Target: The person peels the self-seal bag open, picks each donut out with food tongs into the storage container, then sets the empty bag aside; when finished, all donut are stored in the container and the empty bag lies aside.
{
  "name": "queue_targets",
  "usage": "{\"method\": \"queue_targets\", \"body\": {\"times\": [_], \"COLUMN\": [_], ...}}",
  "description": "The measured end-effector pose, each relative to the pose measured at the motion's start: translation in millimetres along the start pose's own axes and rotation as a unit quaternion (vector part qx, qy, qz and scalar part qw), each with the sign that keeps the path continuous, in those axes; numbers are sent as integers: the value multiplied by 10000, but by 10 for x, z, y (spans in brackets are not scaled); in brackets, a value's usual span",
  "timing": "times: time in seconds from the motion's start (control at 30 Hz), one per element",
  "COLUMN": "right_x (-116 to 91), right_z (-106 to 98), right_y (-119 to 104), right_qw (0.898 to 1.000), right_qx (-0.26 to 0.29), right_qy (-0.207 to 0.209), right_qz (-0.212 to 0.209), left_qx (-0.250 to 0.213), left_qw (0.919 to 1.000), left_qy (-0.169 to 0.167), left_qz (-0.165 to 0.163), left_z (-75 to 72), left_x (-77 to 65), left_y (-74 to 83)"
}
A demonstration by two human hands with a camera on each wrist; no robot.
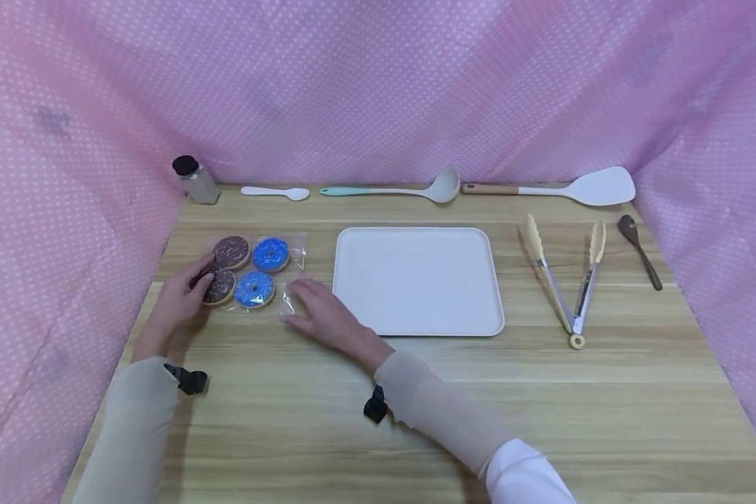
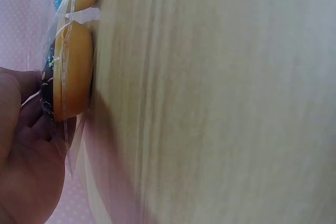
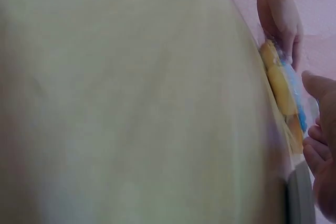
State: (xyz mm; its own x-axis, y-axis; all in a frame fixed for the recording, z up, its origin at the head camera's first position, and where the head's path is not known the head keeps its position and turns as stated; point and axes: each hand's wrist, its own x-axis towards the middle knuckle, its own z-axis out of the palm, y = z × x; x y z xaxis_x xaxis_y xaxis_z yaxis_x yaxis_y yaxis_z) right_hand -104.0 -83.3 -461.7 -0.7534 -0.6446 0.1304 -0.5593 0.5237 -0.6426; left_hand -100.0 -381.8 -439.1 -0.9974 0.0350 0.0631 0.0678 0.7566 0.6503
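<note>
Four-part rows of toy-like donuts lie in clear plastic packaging (image 1: 297, 252) at the table's left: two with brown icing (image 1: 232, 252) and two with blue icing (image 1: 255, 289), all sprinkled. My left hand (image 1: 179, 297) grips the package's left end, thumb at the near brown donut (image 2: 73, 72), which shows its tan side in the left wrist view. At the package's right end is my right hand (image 1: 327, 315), thumb and fingers spread apart, fingertips right by the plastic edge. The right wrist view shows this hand (image 3: 323, 145) beside the donuts, with the left hand (image 3: 281, 17) beyond.
A white tray (image 1: 418, 280) lies right of the package. Along the back stand or lie a black-capped shaker (image 1: 197, 180), white spoon (image 1: 277, 192), ladle (image 1: 403, 190) and spatula (image 1: 579, 189). Tongs (image 1: 563, 294) and a dark spoon (image 1: 639, 250) lie at the right.
</note>
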Motion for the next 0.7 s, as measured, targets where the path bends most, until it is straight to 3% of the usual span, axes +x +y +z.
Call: {"method": "queue_targets", "body": {"times": [0.23, 0.5, 0.7], "right_x": [-7, -3, 6], "right_z": [43, 53, 71], "right_y": [-41, -39, -47], "right_qw": [9989, 9971, 9957], "right_qx": [-364, -504, -555], "right_qy": [266, 503, 554], "right_qz": [-84, -286, -487], "left_qx": [115, 96, 121], "left_qw": [9997, 9984, 9986], "left_qy": [118, 130, 180], "left_qz": [-153, -544, -475], "left_z": [8, -5, 1], "left_x": [-16, -36, -48], "left_y": [6, 32, 28]}}
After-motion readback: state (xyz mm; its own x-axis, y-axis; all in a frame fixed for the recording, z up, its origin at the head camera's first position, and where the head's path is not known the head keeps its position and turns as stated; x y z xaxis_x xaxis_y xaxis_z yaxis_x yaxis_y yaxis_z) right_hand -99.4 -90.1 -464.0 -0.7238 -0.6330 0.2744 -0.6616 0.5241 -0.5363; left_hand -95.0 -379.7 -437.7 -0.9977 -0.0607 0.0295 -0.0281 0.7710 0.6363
